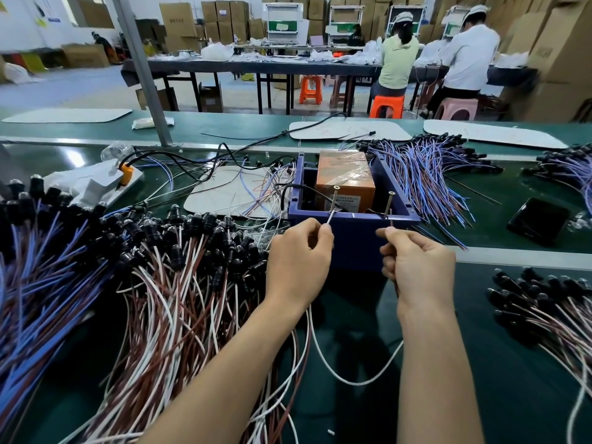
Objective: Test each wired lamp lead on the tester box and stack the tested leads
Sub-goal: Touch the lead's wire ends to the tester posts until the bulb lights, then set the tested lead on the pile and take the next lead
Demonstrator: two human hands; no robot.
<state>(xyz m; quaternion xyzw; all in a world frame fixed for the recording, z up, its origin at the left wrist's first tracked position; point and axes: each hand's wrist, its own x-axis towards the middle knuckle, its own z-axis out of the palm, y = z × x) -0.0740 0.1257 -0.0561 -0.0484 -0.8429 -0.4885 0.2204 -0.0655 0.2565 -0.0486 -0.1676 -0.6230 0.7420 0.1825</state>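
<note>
- At bench centre: blue tester box (352,241), open top, with an orange block (346,181) inside. Two screws stand upright at its near rim, the left screw (335,198) and the right screw (390,203).
- Left hand (299,257) pinches the bare end of a white wire (336,373) between thumb and forefinger. The tip is at the foot of the left screw.
- Right hand (419,267) pinches a dark wire end (391,223) just under the right screw. Cannot tell whether it touches.
- The white wire sags in a loop toward 6 o'clock between the forearms. The lamp end of this lead is hidden behind the hands.
- 9 o'clock of the box: big heap of brown-and-white leads (179,283) with black lamp heads, crowding up against the left hand. A blue-wired heap (38,283) lies further out at the bench edge.
- 1 o'clock: fanned stack of purple-blue leads (423,181), wire tails just beside the box's right wall.
- 4 o'clock: smaller brown-and-white stack (538,309), well apart from the right hand.
- 3 o'clock: black phone (538,221) lying flat on the green mat.
- 10 o'clock: white pad (230,193) with loose wires across it. Beyond it are a power strip with an orange plug (126,174) and a clear bottle (117,152).
- 11 o'clock: grey post (144,68) rising from the bench rail.
- 12 o'clock, far: two seated people in white caps at another table, orange stools, stacked cartons.
</note>
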